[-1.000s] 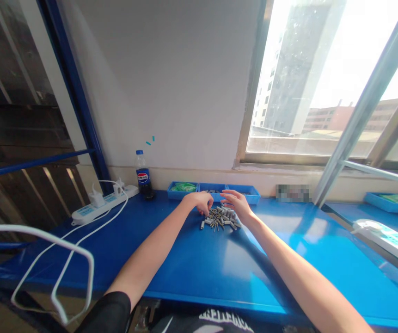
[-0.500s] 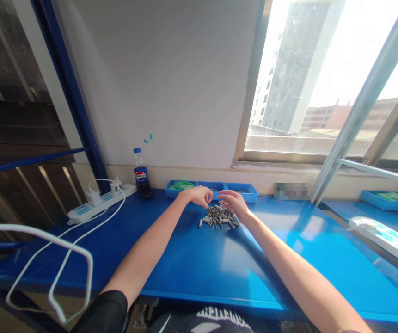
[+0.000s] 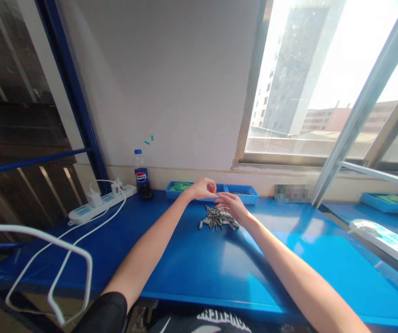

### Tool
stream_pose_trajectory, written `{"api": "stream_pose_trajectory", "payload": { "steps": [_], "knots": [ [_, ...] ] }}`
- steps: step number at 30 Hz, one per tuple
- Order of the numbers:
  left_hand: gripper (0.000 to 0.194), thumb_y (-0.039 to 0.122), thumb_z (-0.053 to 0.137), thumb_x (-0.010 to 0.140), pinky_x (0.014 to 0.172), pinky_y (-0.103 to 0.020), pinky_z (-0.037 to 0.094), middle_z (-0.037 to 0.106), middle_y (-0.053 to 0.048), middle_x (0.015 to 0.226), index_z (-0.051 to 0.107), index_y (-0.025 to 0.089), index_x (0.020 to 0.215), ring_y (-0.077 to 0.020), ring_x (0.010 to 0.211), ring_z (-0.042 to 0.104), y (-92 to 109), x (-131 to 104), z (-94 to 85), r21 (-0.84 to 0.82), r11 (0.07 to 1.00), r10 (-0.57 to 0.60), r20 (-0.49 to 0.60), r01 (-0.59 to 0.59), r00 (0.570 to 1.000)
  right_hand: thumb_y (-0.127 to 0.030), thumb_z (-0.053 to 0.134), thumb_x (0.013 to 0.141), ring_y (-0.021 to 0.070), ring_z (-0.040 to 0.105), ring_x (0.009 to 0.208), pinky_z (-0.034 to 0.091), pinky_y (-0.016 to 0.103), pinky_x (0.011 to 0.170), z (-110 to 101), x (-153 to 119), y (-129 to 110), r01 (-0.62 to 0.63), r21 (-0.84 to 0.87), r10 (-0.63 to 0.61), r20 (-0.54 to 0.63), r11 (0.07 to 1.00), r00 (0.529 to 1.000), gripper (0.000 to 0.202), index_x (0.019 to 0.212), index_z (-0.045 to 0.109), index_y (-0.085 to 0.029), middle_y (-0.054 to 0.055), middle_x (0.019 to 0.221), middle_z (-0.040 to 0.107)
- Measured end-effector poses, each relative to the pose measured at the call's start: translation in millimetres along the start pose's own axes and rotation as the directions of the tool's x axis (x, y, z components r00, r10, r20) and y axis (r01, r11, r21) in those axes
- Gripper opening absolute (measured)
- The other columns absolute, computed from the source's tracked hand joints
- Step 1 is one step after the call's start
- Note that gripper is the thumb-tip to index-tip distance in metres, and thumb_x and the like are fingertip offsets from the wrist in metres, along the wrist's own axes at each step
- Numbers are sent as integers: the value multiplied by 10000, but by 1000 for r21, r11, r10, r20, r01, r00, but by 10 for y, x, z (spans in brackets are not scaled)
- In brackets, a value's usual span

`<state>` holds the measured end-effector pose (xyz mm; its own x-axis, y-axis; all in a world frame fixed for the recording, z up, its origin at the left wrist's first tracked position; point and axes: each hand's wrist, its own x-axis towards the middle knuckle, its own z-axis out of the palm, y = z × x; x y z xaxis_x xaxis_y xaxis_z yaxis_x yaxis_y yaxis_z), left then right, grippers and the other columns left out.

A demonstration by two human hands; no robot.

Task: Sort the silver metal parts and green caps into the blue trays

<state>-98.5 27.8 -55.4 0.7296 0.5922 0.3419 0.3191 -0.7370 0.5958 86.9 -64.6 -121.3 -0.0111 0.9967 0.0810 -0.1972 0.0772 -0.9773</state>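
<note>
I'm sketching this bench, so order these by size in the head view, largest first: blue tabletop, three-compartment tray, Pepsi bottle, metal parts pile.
1. Blue tabletop
2. Three-compartment tray, partly hidden
3. Pepsi bottle and metal parts pile: too alike to rank

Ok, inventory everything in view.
Small parts: many, silvery and dark, heaped mid-table
Sectioned tray: one, blue, table's back
Packet: one, green, tray's left section
Bottle: one, dark, blue cap, left of tray
Power strips: two, white, left and far right
Cables: count unclear, white, left
Second tray: one, blue, far right
Blurred patch: one, greyish, right of tray
Tables: two, blue, centre and right
Window: one, silvery frame, right
Buildings: several, grey and pink, outside
Wall marks: two, cyan, above bottle
Wall: one, grey, behind
Posts: two, blue left, grey right
Panels: several, dark, far left
Top: one, black, bottom edge
Left hand: one, bare, before sectioned tray
Right hand: one, bare, over parts
</note>
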Motion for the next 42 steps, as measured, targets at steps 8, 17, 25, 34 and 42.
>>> {"api": "stream_pose_trajectory", "payload": {
  "steps": [8, 17, 25, 34, 42],
  "knots": [
    [292, 374, 816, 681, 674, -236, 499, 734, -47, 780, 737, 119, 798, -157, 735, 668, -7, -2, 13, -66, 998, 16, 71, -12, 997, -329, 903, 727, 126, 671, 699, 554, 213, 650, -43, 45, 37, 12, 137, -12, -5, 991, 1000, 318, 996, 787, -206, 32, 836, 769],
    [418, 366, 924, 549, 662, -263, 542, 728, -5, 740, 647, 182, 802, -180, 685, 695, 138, -118, -89, 208, 939, -341, 470, 273, 814, -418, 925, 657, 124, 617, 590, 508, 251, 579, -30, 62, 57, 90, -130, -99, -62, 987, 993, 392, 926, 781, -171, 15, 697, 728],
    [652, 249, 1008, 323, 636, -332, 612, 710, -34, 662, 520, 208, 754, -277, 716, 745, 196, -151, 84, 390, 781, -617, 598, 487, 511, -389, 891, 720, 247, 746, 1059, 590, 362, 894, 7, 60, 60, 153, -43, -154, -28, 987, 988, 545, 1222, 733, -248, 91, 1247, 762],
    [511, 148, 916, 445, 635, -285, 595, 721, -5, 694, 588, 203, 833, -238, 697, 743, 136, -134, 110, 471, 805, -590, 576, 360, 566, -435, 843, 736, 225, 754, 916, 594, 333, 778, -33, 43, 37, 101, -93, -106, -59, 991, 993, 400, 1057, 763, -209, 96, 1127, 790],
    [408, 145, 742, 607, 643, -212, 520, 768, 7, 901, 683, 210, 1005, -163, 771, 712, 137, -121, -149, 319, 932, -317, 495, 170, 809, -346, 826, 713, 183, 723, 778, 567, 287, 703, -30, 41, 28, 58, -85, -68, -125, 995, 990, 330, 999, 761, -194, 71, 945, 802]
  ]
}}
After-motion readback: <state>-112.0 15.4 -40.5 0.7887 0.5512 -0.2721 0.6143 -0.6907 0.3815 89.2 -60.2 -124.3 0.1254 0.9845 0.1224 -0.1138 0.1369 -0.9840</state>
